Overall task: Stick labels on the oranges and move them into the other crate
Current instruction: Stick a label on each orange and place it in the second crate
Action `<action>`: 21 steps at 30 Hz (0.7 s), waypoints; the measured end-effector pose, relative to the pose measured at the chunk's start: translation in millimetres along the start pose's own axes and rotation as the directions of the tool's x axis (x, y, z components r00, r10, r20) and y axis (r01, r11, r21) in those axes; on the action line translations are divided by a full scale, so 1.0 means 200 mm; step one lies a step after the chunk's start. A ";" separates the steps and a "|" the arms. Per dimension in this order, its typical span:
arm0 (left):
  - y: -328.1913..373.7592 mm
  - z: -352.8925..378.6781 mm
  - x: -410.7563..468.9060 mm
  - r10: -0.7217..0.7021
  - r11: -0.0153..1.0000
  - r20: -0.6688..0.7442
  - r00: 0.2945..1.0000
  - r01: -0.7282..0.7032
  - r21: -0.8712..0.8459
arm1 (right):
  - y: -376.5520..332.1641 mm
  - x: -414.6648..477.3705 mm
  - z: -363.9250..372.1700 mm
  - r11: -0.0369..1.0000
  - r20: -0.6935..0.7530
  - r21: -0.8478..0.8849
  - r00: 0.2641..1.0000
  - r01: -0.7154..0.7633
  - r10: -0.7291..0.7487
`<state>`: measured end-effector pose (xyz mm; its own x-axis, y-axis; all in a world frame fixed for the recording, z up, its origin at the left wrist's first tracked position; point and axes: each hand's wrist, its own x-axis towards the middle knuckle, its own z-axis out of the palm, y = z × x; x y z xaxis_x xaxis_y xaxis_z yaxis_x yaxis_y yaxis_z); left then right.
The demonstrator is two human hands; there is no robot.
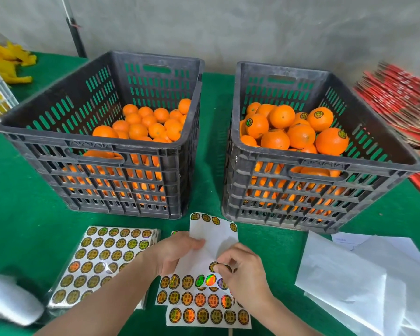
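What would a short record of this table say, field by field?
Left crate: black, oranges with no labels showing
Right crate: black, stickered oranges on top
Left hand: holds a partly used label sheet
Right hand: pinches a label on that sheet
Spare sheets: full stack, left of the hands
Table: green cover

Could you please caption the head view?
Left hand holds a label sheet, right hand pinches a label, before two orange crates.
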<state>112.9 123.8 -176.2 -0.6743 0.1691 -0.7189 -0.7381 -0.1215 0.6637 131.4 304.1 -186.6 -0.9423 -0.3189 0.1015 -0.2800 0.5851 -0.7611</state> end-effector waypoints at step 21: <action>0.25 -0.11 -0.52 0.949 0.309 -0.201 0.244 -0.581 0.753 | -0.76 0.60 -0.25 0.825 -0.327 0.244 0.844 0.510 -0.425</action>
<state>145.7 78.1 -73.6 -0.8698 -0.2702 0.4128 0.1827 0.6009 0.7782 51.0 214.4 -27.4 -0.7363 -0.2736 0.6189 -0.6668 0.1376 -0.7324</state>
